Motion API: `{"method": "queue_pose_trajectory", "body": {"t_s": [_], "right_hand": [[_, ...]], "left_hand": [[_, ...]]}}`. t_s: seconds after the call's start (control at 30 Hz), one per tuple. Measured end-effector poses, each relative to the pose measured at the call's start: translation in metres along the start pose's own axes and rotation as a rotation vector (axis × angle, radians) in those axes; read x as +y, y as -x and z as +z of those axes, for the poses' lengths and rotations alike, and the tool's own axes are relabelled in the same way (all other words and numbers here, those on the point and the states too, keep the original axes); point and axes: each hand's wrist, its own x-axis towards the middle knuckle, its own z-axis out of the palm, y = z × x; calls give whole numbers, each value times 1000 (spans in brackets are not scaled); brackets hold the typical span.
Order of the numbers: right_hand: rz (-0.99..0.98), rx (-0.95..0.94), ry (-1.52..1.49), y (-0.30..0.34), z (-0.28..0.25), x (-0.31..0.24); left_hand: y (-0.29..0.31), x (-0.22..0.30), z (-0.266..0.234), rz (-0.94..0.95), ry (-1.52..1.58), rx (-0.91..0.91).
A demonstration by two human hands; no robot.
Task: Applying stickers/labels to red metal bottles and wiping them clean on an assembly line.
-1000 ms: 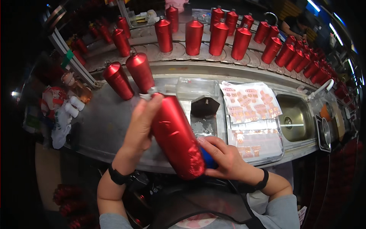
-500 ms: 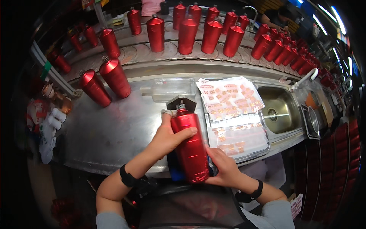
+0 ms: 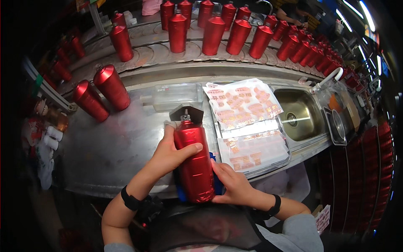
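Observation:
A shiny red bottle (image 3: 195, 161) with a narrow metal neck lies tilted toward me over the table's front edge. My left hand (image 3: 170, 151) wraps its upper part, thumb across the front; a bit of whitish cloth (image 3: 170, 124) shows at the fingers. Low on the bottle's right side, my right hand (image 3: 235, 185) grips near the base, thumb under the bottom edge. Behind the neck sits a dark angular plate (image 3: 195, 113). Something blue (image 3: 218, 185) shows beside the bottle, mostly hidden by it. Two more red bottles (image 3: 111, 88) stand at the table's left.
Sheets of printed paper (image 3: 245, 103) lie on a tray right of my hands, beside a steel sink (image 3: 294, 119). A clear plastic container (image 3: 176, 96) rests beyond the bottle. Farther back, a conveyor (image 3: 151, 56) carries many red bottles. A person (image 3: 289, 14) is at the far right.
My view has shifted, so the table and my hands appear farther left. Against the table, the conveyor's front bottles have moved right and its back row left. Both hands keep hold of the bottle.

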Motion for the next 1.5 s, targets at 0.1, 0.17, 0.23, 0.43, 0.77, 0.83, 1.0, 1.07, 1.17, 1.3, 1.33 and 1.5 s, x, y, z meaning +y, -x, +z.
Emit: {"method": "queue_pose_trajectory", "body": {"t_s": [0.1, 0.17, 0.23, 0.43, 0.77, 0.83, 1.0, 1.07, 1.17, 1.3, 1.33, 1.5], "right_hand": [[96, -51, -48, 1, -5, -2], [112, -57, -65, -7, -3, -3], [163, -52, -54, -7, -3, -1], [136, -31, -273, -16, -50, 21], [670, 546, 680, -11, -171, 243], [913, 378, 475, -17, -178, 257], [791, 486, 307, -10, -184, 281], [791, 507, 306, -8, -186, 293], [789, 559, 256, -6, -188, 305], [893, 598, 253, 30, -207, 333], [978, 594, 274, 40, -210, 345], [1113, 380, 440, 88, -189, 392]], "left_hand": [[-3, 1, 4, 13, -7, 5], [-7, -2, 1, 20, -85, 70], [-12, -9, 1, 25, -56, 57], [3, -34, 1, 54, -8, 144], [35, -33, 12, -3, 192, 111], [37, -35, 7, -3, 195, 126], [42, -33, 15, -12, 197, 169], [39, -33, 13, -1, 185, 160], [36, -34, 11, -4, 172, 177], [39, -36, 17, -16, 172, 190], [38, -37, 16, -21, 165, 193], [39, -38, 17, -25, 174, 193]]}}
